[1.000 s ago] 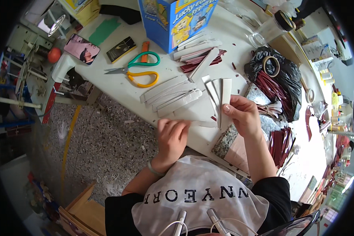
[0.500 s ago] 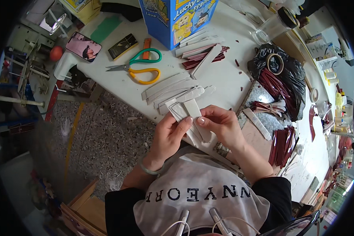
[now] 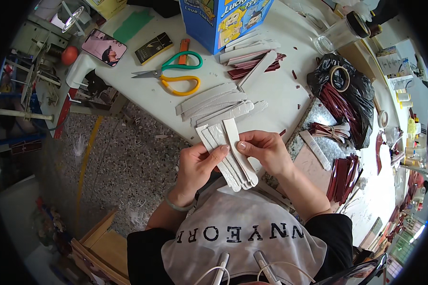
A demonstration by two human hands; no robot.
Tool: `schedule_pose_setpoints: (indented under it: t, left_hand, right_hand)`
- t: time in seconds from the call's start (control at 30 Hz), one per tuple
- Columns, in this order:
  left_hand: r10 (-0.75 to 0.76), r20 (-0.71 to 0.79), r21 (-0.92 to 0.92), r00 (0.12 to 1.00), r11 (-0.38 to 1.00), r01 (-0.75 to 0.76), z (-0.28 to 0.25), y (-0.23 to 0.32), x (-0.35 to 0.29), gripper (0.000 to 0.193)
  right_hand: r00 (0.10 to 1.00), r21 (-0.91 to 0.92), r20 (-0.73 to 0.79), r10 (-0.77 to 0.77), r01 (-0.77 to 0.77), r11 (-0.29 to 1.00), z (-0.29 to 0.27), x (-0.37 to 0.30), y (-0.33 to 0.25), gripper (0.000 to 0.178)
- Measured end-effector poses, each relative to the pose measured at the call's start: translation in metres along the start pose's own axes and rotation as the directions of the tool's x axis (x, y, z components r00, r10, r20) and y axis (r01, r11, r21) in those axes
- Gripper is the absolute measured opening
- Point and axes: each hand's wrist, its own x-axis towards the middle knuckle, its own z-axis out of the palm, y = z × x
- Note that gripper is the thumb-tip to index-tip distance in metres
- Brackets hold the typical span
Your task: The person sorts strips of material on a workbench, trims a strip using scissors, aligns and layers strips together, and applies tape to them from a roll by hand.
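My left hand (image 3: pixel 195 170) is closed round a fanned set of white strips (image 3: pixel 215 135), its thumb pressing on their top face. The strips overlap side by side, with rounded lower ends slanting toward my body. At the right edge of this set, my right hand (image 3: pixel 270 153) pinches one white strip (image 3: pixel 230 129) between thumb and fingers. Just beyond my hands, more white strips (image 3: pixel 207 102) lie loosely piled on the table. Farther off, dark red strips (image 3: pixel 257 65) rest among other white ones.
Scissors (image 3: pixel 169 76) with green and yellow handles lie beyond my left hand, near a phone (image 3: pixel 103 47) and a small black box (image 3: pixel 153 48). A blue carton (image 3: pixel 218 23) stands at the back. Rightward are a black plastic bag (image 3: pixel 359 95), a glass jar (image 3: pixel 340 35) and red strips (image 3: pixel 343 179).
The held strips are spread more evenly and their lower ends now show, reaching closer to my body. My left hand has shifted slightly left; the view has moved a little.
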Motion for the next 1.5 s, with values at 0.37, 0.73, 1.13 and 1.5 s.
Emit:
schedule_pose_setpoints:
  t: [0.37,0.73,1.13,1.5]
  left_hand:
    - [-0.038,-0.012,-0.018,0.999,0.999,0.038,-0.006,0.005,0.003,0.019]
    - [-0.063,0.055,-0.056,0.997,0.996,0.066,-0.003,-0.004,0.006,0.019]
    - [-0.049,-0.004,-0.049,0.999,0.998,0.048,0.004,-0.001,0.008,0.017]
    - [-0.083,0.015,-0.054,0.996,0.995,0.084,0.002,0.004,0.008,0.017]
  right_hand:
    - [0.997,0.273,-0.052,0.059,-0.042,0.961,-0.012,-0.002,-0.004,0.014]
    - [0.999,0.014,-0.042,-0.003,0.003,1.000,0.002,-0.007,-0.001,0.025]
    - [0.974,-0.344,0.009,-0.224,0.214,0.914,0.009,-0.016,-0.015,0.040]
    - [0.999,0.153,0.018,0.032,-0.035,0.988,0.003,-0.013,-0.010,0.032]
